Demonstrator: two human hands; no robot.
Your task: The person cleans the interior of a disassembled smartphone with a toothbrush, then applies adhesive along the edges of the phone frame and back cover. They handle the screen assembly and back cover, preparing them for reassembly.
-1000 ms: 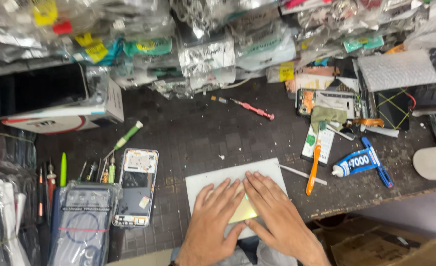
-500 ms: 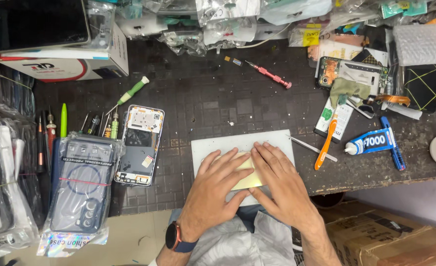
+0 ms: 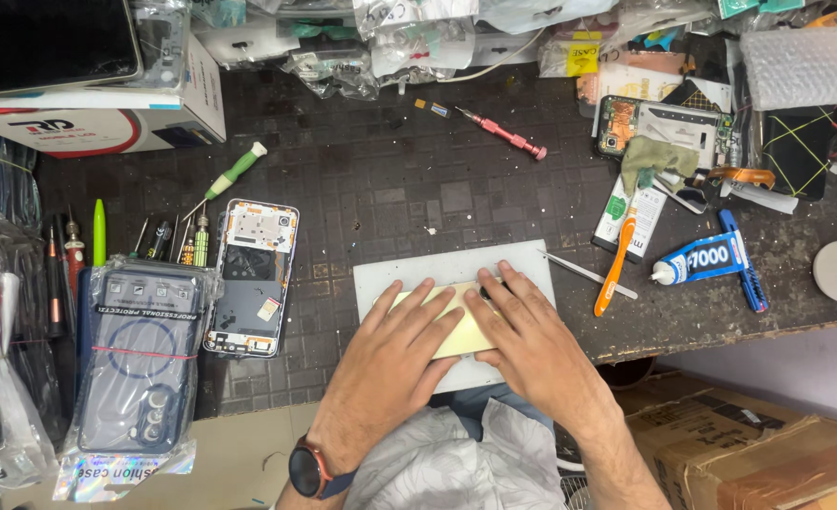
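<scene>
— Pale yellow flat rectangular pad (image 3: pixel 456 326), where is it lying?
— Under both palms, on a white board (image 3: pixel 437 269).
— And the hands?
— Left hand (image 3: pixel 390 364) and right hand (image 3: pixel 532 345) are pressing it flat, fingers spread.

Two bare hands and forearms, seen from above. The left hand (image 3: pixel 390 354) carries no ring; its wrist, toward seven o'clock, wears a smartwatch (image 3: pixel 310 469) with a round dark face, a reddish-orange rim and a dark blue strap. The right hand (image 3: pixel 532 345) is likewise unadorned, its forearm bare with no sleeve showing. Between the arms, at six o'clock, lies a pale grey-white shirt (image 3: pixel 456 467) with a faint leaf-like print, and a strip of blue fabric (image 3: pixel 470 401) above it.
</scene>
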